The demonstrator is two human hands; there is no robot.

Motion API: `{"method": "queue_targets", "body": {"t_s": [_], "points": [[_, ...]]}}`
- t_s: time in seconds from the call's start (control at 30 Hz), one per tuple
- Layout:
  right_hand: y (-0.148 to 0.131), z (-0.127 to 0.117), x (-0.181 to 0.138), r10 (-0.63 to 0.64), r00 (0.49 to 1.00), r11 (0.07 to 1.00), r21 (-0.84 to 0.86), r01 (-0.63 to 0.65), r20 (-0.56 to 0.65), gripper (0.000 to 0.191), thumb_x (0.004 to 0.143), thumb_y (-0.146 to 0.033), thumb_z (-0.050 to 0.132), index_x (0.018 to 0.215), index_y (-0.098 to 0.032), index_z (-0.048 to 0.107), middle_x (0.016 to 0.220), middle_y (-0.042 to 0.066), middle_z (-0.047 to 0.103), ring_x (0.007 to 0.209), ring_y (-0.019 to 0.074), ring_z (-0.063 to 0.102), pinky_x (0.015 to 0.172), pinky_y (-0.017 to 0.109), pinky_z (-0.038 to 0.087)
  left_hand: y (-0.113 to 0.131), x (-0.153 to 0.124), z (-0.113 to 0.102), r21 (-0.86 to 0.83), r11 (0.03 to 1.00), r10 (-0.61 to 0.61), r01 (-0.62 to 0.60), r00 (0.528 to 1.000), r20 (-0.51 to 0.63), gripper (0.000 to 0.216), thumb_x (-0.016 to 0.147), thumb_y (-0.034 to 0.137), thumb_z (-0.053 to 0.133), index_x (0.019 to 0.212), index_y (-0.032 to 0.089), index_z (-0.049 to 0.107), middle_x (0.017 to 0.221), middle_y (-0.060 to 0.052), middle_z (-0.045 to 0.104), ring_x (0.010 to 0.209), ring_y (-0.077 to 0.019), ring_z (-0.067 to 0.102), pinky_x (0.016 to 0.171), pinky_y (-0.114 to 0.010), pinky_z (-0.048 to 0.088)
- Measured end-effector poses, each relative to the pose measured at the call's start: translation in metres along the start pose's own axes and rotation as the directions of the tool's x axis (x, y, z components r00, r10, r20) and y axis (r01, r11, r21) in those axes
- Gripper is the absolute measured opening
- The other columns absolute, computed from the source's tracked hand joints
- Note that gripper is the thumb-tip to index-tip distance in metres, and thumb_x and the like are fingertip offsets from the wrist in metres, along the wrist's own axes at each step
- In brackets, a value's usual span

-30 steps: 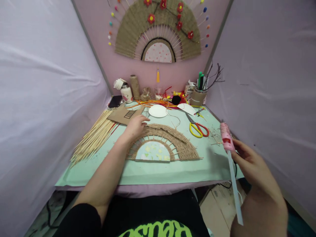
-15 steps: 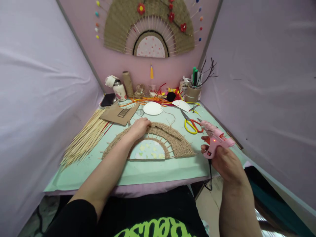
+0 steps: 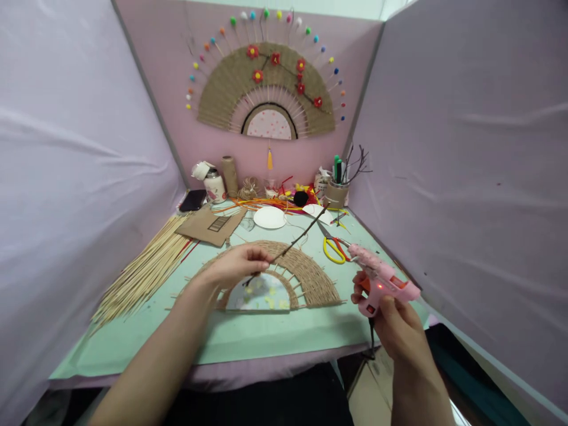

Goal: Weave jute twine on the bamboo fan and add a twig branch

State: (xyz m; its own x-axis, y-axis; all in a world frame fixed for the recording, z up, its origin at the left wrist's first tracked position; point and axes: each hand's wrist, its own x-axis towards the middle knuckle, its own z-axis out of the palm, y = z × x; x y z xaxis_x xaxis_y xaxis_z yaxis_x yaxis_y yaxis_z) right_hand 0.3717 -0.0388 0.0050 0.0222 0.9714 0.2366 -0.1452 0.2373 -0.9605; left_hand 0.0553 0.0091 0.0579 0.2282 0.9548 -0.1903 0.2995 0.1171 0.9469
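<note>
My left hand [image 3: 237, 265] pinches a thin dark twig [image 3: 296, 239] and holds it raised above a half-round woven jute fan [image 3: 306, 272] that lies on the mint green table [image 3: 248, 334]. The twig slants up to the right from my fingers. My right hand [image 3: 393, 316] grips a pink hot glue gun [image 3: 379, 278] to the right of the fan, nozzle pointing left, with a small red light lit on its body. The fan has a pale patterned centre [image 3: 261, 296] and stick spokes.
A bundle of bamboo sticks [image 3: 142, 272] lies at the left. Yellow-handled scissors [image 3: 332, 248], a white paper disc [image 3: 269, 217], brown cardboard [image 3: 210, 226], a phone [image 3: 193, 200], twine spools and a pen cup [image 3: 336, 190] crowd the back. A finished decorated fan [image 3: 266, 92] hangs on the pink wall.
My left hand has lifted a twig off the fan. My right hand turned the glue gun from upright beside the table to a gripped hold with the nozzle pointing left. The view tilted up.
</note>
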Motion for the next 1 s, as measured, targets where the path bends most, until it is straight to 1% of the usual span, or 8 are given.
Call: {"method": "queue_targets", "body": {"t_s": [0.07, 0.13, 0.27, 0.4, 0.57, 0.67, 0.8, 1.0], "points": [[0.003, 0.0, -0.002, -0.034, 0.999, 0.996, -0.082, 0.034, -0.011, 0.039, 0.088, -0.048, 0.048, 0.11, -0.02, 0.063, 0.11, 0.012, 0.063, 0.082, 0.0196, 0.06, 0.061, 0.029, 0.049, 0.002, -0.014, 0.007, -0.127, 0.989, -0.064, 0.074, 0.995, 0.081, 0.024, 0.064, 0.029, 0.072, 0.083, 0.016, 0.066, 0.071, 0.002, 0.062, 0.057, -0.008, 0.05, 0.055, -0.021, 0.04], [0.004, 0.002, -0.004, -0.071, 0.997, 0.986, -0.151, 0.065, -0.035, 0.037, 0.089, -0.045, 0.049, 0.11, -0.018, 0.064, 0.111, 0.012, 0.064, 0.085, 0.0202, 0.06, 0.06, 0.028, 0.048, 0.0, -0.023, 0.013, -0.219, 0.968, -0.098, 0.124, 0.987, 0.125, 0.028, 0.062, 0.03, 0.076, 0.083, 0.015, 0.065, 0.072, 0.002, 0.061, 0.056, -0.007, 0.049, 0.054, -0.02, 0.038], [-0.001, 0.013, -0.005, -0.123, 0.992, 0.958, -0.264, 0.108, -0.038, 0.038, 0.089, -0.043, 0.048, 0.111, -0.018, 0.064, 0.112, 0.013, 0.065, 0.094, 0.0233, 0.061, 0.059, 0.027, 0.049, -0.009, -0.024, 0.018, -0.279, 0.944, -0.129, 0.174, 0.976, 0.173, 0.032, 0.06, 0.031, 0.078, 0.084, 0.014, 0.065, 0.072, 0.002, 0.059, 0.054, -0.0054, 0.047, 0.051, -0.02, 0.034], [-0.005, 0.024, -0.001, -0.163, 0.986, 0.917, -0.374, 0.139, -0.031, 0.039, 0.089, -0.044, 0.045, 0.107, -0.016, 0.065, 0.107, 0.013, 0.068, 0.084, 0.0222, 0.062, 0.059, 0.029, 0.05, -0.017, -0.021, 0.021, -0.32, 0.932, -0.109, 0.172, 0.972, 0.206, 0.033, 0.059, 0.032, 0.08, 0.082, 0.014, 0.064, 0.072, 0.002, 0.058, 0.053, -0.005, 0.045, 0.05, -0.02, 0.032], [0.0, 0.03, 0.001, -0.152, 0.988, 0.901, -0.41, 0.146, 0.018, 0.042, 0.089, -0.044, 0.045, 0.116, -0.017, 0.062, 0.11, 0.012, 0.068, 0.078, 0.0213, 0.063, 0.061, 0.031, 0.051, -0.021, -0.021, 0.024, -0.319, 0.93, -0.121, 0.18, 0.973, 0.198, 0.036, 0.057, 0.033, 0.08, 0.084, 0.014, 0.065, 0.074, 0.001, 0.059, 0.051, -0.0045, 0.044, 0.046, -0.02, 0.027], [0.005, 0.03, 0.0, -0.124, 0.992, 0.899, -0.42, 0.119, 0.015, 0.042, 0.09, -0.044, 0.044, 0.113, -0.015, 0.063, 0.108, 0.012, 0.068, 0.083, 0.0222, 0.064, 0.065, 0.031, 0.052, -0.022, -0.021, 0.025, -0.307, 0.936, -0.108, 0.171, 0.972, 0.211, 0.035, 0.059, 0.033, 0.079, 0.084, 0.013, 0.066, 0.074, 0.001, 0.059, 0.05, -0.0042, 0.041, 0.046, -0.021, 0.025], [0.009, 0.028, -0.001, -0.123, 0.992, 0.902, -0.417, 0.116, 0.01, 0.041, 0.09, -0.043, 0.045, 0.115, -0.015, 0.062, 0.109, 0.013, 0.067, 0.091, 0.0238, 0.063, 0.066, 0.031, 0.052, -0.022, -0.021, 0.025, -0.301, 0.939, -0.101, 0.164, 0.971, 0.215, 0.036, 0.059, 0.035, 0.079, 0.085, 0.013, 0.066, 0.073, 0.0, 0.058, 0.05, -0.0044, 0.04, 0.046, -0.021, 0.025], [0.008, 0.027, -0.003, -0.097, 0.995, 0.899, -0.429, 0.087, -0.002, 0.04, 0.09, -0.045, 0.044, 0.112, -0.016, 0.061, 0.11, 0.012, 0.066, 0.081, 0.0212, 0.062, 0.063, 0.031, 0.05, -0.019, -0.022, 0.026, -0.313, 0.933, -0.12, 0.178, 0.973, 0.196, 0.038, 0.056, 0.035, 0.08, 0.084, 0.012, 0.066, 0.074, 0.0, 0.059, 0.051, -0.0048, 0.041, 0.046, -0.021, 0.025]]}}
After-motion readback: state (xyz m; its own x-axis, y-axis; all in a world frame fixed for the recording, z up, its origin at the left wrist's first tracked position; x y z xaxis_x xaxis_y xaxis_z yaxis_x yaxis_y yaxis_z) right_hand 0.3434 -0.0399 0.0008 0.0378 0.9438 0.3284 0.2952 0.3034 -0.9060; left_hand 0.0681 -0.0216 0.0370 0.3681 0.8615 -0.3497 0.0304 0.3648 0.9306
